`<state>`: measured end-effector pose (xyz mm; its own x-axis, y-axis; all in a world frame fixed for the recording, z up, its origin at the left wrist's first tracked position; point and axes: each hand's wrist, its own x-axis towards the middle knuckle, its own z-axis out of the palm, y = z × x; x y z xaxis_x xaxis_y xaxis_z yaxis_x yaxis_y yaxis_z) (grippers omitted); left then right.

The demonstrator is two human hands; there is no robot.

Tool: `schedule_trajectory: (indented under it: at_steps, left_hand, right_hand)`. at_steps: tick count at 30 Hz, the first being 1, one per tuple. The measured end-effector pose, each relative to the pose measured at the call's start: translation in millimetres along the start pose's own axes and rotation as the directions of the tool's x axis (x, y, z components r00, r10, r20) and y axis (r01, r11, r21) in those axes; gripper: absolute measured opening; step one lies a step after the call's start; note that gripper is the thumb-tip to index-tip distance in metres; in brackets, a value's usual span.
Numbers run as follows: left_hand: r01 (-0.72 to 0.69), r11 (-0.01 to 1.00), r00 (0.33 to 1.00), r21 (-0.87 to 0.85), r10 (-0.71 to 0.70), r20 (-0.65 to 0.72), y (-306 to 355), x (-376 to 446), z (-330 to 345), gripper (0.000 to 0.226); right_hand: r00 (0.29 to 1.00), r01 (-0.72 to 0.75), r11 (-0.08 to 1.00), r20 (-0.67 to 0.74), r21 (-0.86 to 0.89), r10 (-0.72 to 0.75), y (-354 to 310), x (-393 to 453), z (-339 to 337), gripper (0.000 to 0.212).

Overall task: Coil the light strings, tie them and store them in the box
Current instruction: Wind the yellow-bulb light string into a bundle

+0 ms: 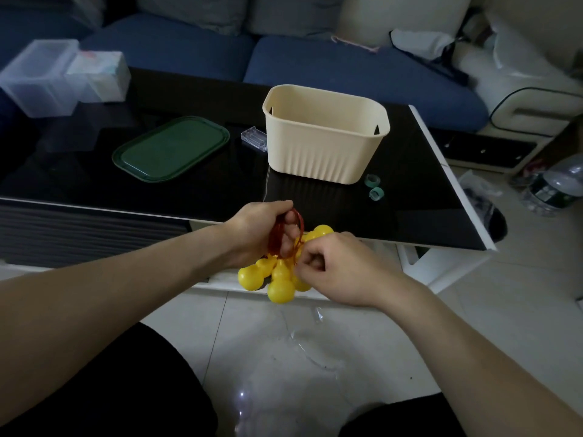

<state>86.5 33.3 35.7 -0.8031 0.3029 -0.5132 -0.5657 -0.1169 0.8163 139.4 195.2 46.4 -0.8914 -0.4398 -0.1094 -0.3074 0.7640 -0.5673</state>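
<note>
Light string (pixel 277 275) coiled — left hand (pixel 258 230) grips its red loops, right hand (pixel 334 266) pinches the wire, tying; box (pixel 325 146) near the counter's right edge looks unfilled.

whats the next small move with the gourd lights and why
Probably cinch the tie: the left hand holds the coiled red cord with the yellow gourd lights hanging below, and the right hand pinches at the bundle. The cream box stands open beyond.

Bare forearms, no sleeves; black clothing (pixel 132 389) covers the lap.
</note>
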Motion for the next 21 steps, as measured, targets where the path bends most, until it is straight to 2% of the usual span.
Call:
schedule_trajectory:
  at_steps: [7,13,17,19,21]
  left_hand:
    - [0.034,0.999,0.999,0.035,-0.035,0.011,-1.3,-1.6,-3.2,0.046]
    - [0.012,0.990,0.999,-0.142,-0.004,0.054,3.4,-7.0,4.0,0.037]
    - [0.015,0.972,0.991,-0.235,0.017,0.134,6.9,-5.5,2.8,0.042]
    - [0.037,0.975,0.985,-0.218,0.001,0.175,6.9,-5.3,2.3,0.047]
    - [0.041,0.991,0.984,-0.125,-0.018,0.179,1.3,-4.1,4.0,0.046]
  right_hand:
    - [1.000,-0.004,0.999,-0.014,-0.043,0.003,0.6,2.7,3.4,0.022]
    - [1.000,0.006,0.996,0.019,-0.093,-0.004,-1.1,4.0,8.3,0.025]
    - [1.000,0.005,0.992,0.007,-0.126,-0.004,2.7,3.3,4.2,0.020]
    - [1.000,0.027,0.988,0.014,-0.150,-0.025,2.2,2.6,5.1,0.018]
    - [0.998,0.057,0.986,0.009,-0.159,-0.056,0.5,2.5,6.3,0.021]
